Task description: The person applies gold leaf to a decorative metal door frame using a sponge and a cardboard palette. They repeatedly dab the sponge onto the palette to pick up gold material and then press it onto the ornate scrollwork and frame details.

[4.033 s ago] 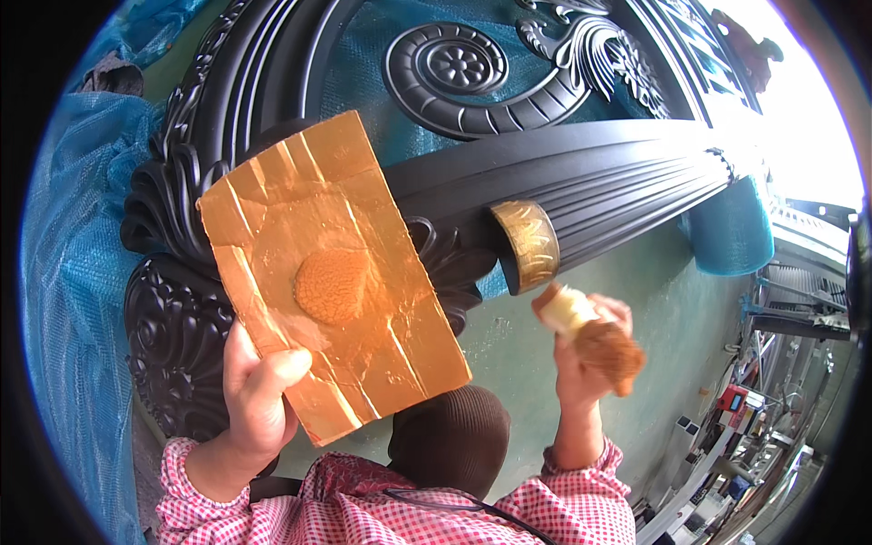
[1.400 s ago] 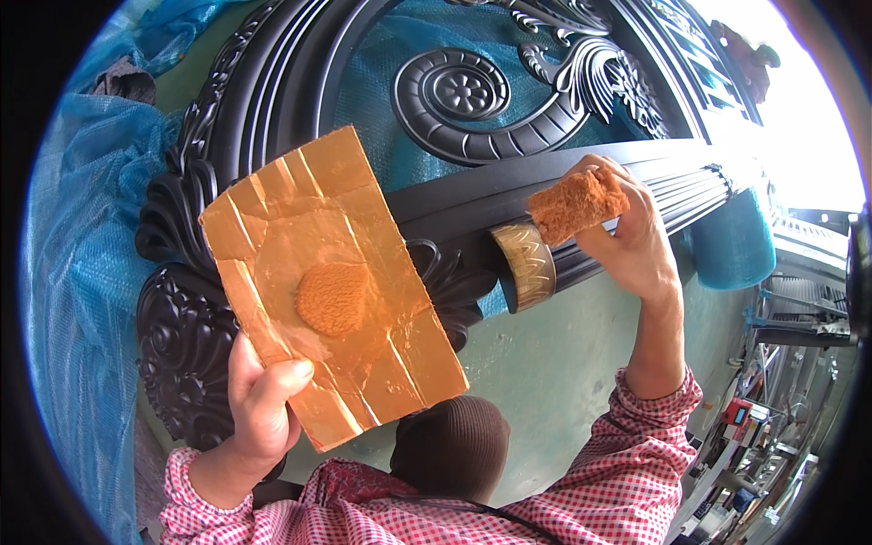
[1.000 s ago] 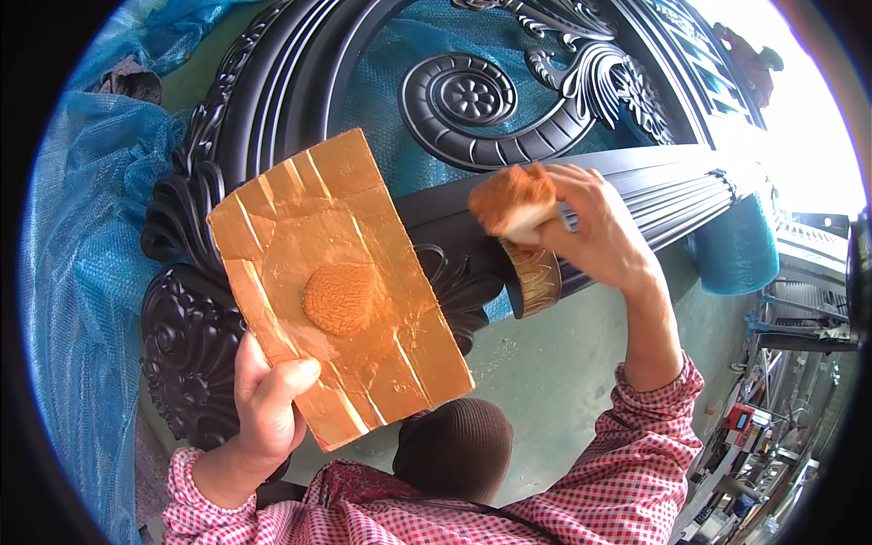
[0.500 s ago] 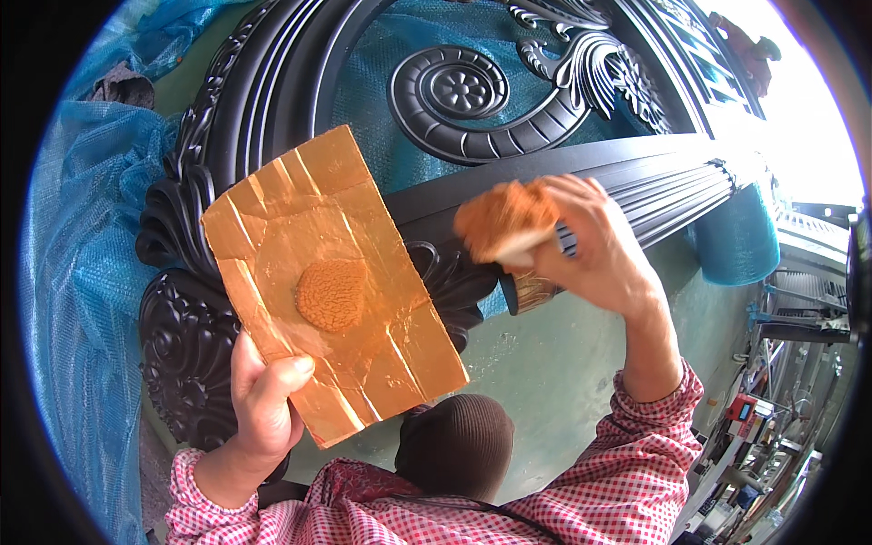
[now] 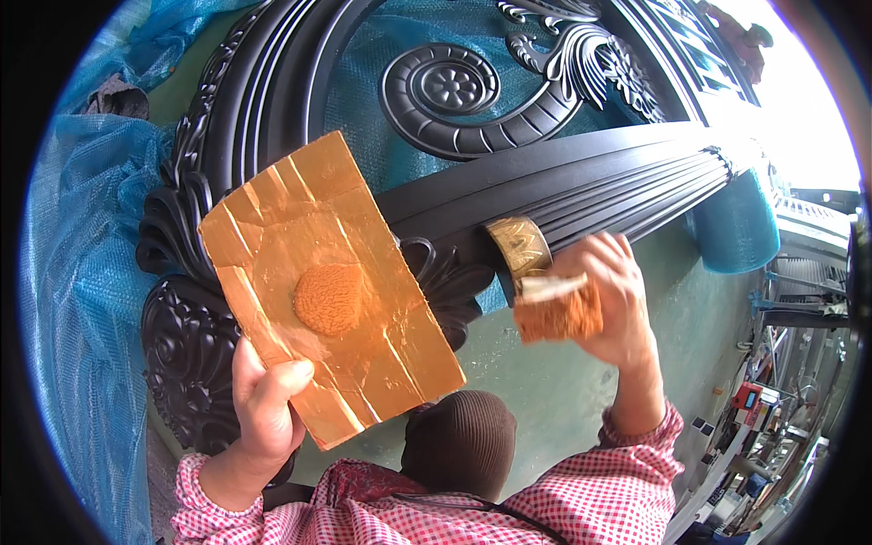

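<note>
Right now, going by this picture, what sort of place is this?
Probably a workshop or factory floor: a large black ornamental frame with blue wrapping beneath, a gold-coated board in the left hand, and cluttered equipment at the right edge suggest it.

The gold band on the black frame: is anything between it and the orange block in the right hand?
Nothing visible is: the orange block in the right hand appears beside the lower end of the gold band; contact is unclear.

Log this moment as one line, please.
left hand: holds gold-coated board | right hand: holds orange-stained pad, blurred, near gold-patterned band | contact with band: unclear
</note>
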Available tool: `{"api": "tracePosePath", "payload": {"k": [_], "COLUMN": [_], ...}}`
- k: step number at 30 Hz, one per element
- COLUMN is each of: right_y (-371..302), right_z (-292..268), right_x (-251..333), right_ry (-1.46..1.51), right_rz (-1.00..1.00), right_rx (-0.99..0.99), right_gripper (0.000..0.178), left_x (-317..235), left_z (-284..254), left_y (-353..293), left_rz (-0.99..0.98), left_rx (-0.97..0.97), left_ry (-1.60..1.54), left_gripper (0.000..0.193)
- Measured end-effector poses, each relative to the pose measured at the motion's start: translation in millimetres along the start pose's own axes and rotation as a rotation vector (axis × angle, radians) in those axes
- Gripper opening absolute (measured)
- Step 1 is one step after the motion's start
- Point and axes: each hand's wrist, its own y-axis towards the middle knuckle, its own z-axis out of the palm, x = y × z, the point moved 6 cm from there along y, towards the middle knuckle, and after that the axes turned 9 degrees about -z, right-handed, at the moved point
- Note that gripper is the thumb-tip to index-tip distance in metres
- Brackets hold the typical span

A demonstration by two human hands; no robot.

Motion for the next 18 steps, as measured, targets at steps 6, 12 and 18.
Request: {"api": "tracePosePath", "payload": {"k": [6,12,18], "right_y": [-21,-93,-97], "right_z": [-4,46,65], "right_x": [18,25,17], "right_ry": [-0.070,-0.042,-0.031], "right_rz": [-0.052,0.247,0.341], "right_rx": [-0.354,-0.527,-0.694], "right_gripper": [0.042,0.034,0.033], "left_x": [4,-1,-1], "left_z": [0,-9,-6], "left_y": [0,-5,-10], "left_rz": [-0.006,0.051,0.023], "left_rx": [-0.002,-0.029,-0.026], "left_ry": [-0.020,-0.106,-0.089], "left_gripper": [0.068,0.063,0.067]}}
